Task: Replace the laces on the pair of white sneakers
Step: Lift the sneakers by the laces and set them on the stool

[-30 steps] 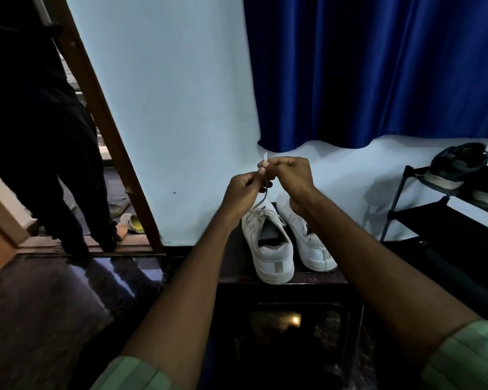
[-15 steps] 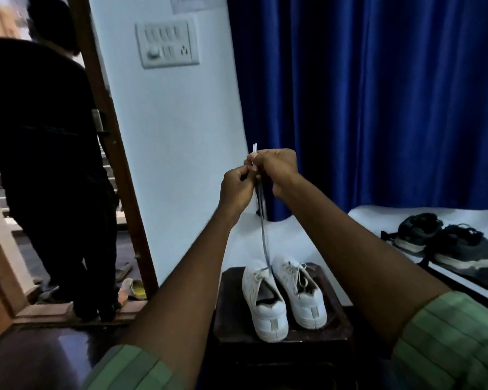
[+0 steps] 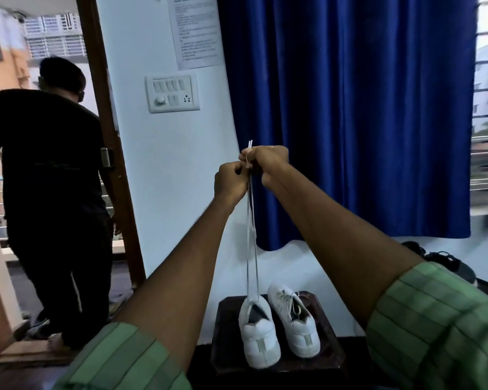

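Over the last second I watched both hands climb from just above the shoes to the middle of my view; the flat white lace that was slack and bunched now runs as two taut strands down toward 6 o'clock. My left hand has its fingers curled and pinches the strands just under the tips; my right hand, touching it at 1 o'clock, is closed round the lace too, with both stiff white lace tips poking out above its knuckles, side by side and level. The strands end at the front of the left white canvas sneaker, which stands heel-toward-me on the dark square wooden stool at 6 o'clock; the right white canvas sneaker stands touching it at 3 o'clock and looks laced already, loosely. I read this as evening out the two halves after the first eyelet pair, so the lacing of this shoe has only begun; whether the sneaker lifts under the pull I cannot tell. At 9 o'clock a person in black clothes stands in the brown-framed doorway, facing away.
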Demonstrator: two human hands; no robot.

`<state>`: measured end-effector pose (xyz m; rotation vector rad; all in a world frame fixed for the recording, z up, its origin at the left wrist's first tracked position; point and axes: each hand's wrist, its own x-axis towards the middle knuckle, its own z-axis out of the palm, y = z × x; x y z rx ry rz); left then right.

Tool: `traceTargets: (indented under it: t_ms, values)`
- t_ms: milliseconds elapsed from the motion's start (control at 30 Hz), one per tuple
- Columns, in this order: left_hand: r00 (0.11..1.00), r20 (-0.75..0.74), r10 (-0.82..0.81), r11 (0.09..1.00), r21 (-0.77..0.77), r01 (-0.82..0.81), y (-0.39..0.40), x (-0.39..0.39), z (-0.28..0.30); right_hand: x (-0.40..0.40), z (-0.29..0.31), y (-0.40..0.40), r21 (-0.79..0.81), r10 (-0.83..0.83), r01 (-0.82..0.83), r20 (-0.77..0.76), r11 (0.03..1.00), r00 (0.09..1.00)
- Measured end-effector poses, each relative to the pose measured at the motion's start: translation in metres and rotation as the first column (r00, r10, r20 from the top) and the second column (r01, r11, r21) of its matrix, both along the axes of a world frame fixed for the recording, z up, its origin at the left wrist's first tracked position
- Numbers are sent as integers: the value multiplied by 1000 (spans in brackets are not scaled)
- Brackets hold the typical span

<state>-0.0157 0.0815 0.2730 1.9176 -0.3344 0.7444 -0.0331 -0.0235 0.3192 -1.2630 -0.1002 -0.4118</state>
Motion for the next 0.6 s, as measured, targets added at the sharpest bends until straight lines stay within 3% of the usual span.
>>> traceTargets:
  t_ms: [133, 300, 467, 600]
  values:
    - [999, -5, -48, 987, 154, 49, 7, 0, -13, 0, 5, -5, 61, 42, -42, -8, 997, 999]
    - [975, -82, -208, 943, 246, 222, 13, 2, -44, 4, 6, -11, 89, 114, -117, 36, 989, 993]
    - [995, -6, -95, 984, 154, 95, 8, 6, -54, 11, 6, -19, 67, 211, -213, 33, 975, 977]
    - [999, 37, 22, 993, 112, -26, 4, 12, -56, 20, -11, -31, -95, 94, -99, -59, 991, 994]
